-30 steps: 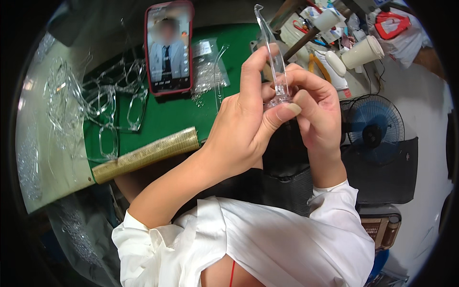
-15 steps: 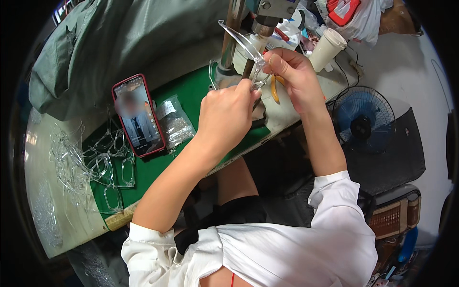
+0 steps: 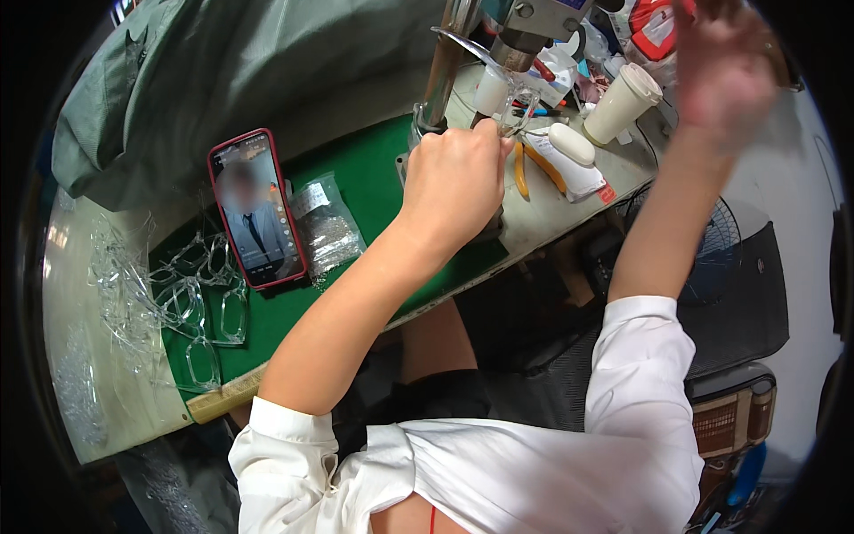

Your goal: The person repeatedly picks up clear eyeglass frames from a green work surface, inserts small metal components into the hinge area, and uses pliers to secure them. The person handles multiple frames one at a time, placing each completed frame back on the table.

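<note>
1. Since half a second ago, the right hand has let go of the clear eyeglass frame and risen to the upper right, blurred, near the press; whether it grips anything cannot be told. The left hand has stayed closed on the frame.
2. Nearest the person, the front edge of the green mat and a wooden strip border the bench; below them is open room over the lap.
3. On the mat's left, a loose pile of clear frames lies close to that edge, and a red-cased phone lies just beside it, then a small clear bag.
4. The left hand is fisted, fingertips pinching the clear eyeglass frame at the foot of the metal press, whose column stands just left of the knuckles.
5. Right of the frame lie orange-handled pliers, a white oval object and a paper cup, crowding that side.
6. Farthest left, grey-green cloth covers the bench's back.
</note>
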`<state>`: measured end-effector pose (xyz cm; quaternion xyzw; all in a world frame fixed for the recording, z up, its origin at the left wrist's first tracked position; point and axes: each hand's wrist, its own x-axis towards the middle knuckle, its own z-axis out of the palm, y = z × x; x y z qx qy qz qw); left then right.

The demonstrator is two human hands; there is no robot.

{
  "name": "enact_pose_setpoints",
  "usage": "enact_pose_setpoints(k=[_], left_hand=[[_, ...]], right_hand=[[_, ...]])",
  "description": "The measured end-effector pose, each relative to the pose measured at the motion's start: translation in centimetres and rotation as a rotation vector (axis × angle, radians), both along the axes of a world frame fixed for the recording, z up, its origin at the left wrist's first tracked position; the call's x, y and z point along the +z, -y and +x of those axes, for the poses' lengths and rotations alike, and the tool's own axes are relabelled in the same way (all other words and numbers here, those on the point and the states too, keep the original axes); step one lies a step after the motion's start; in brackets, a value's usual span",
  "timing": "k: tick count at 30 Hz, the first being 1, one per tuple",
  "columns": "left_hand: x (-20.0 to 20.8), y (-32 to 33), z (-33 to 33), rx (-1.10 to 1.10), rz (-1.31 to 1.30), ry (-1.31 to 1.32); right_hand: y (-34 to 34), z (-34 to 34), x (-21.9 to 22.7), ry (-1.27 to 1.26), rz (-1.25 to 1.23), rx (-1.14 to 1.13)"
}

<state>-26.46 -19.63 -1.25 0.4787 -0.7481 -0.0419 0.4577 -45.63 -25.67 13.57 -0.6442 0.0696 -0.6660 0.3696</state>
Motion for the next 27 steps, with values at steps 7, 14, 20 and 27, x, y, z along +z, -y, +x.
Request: enact_pose_setpoints(k=[7, 14, 20, 27], left_hand=[[0.0, 0.3, -0.8, 0.004, -0.01, -0.049], [-0.7, -3.1, 4.0, -0.045, -0.056, -0.125], [-2.3, -20.4, 21.3, 0.014, -0.07, -0.607], [-6.0, -43.2, 48.3, 0.46, -0.325, -1.156]], right_hand=[[-4.0, 4.3, -5.0, 0.306, -0.408, -0.11], [-2.0, 2.9, -0.6, 0.111, -0.263, -0.497], [-5.7, 3.6, -16.6, -0.099, 0.062, -0.553], [-11.0, 10.5, -22.2, -0.392, 0.179, -0.275]])
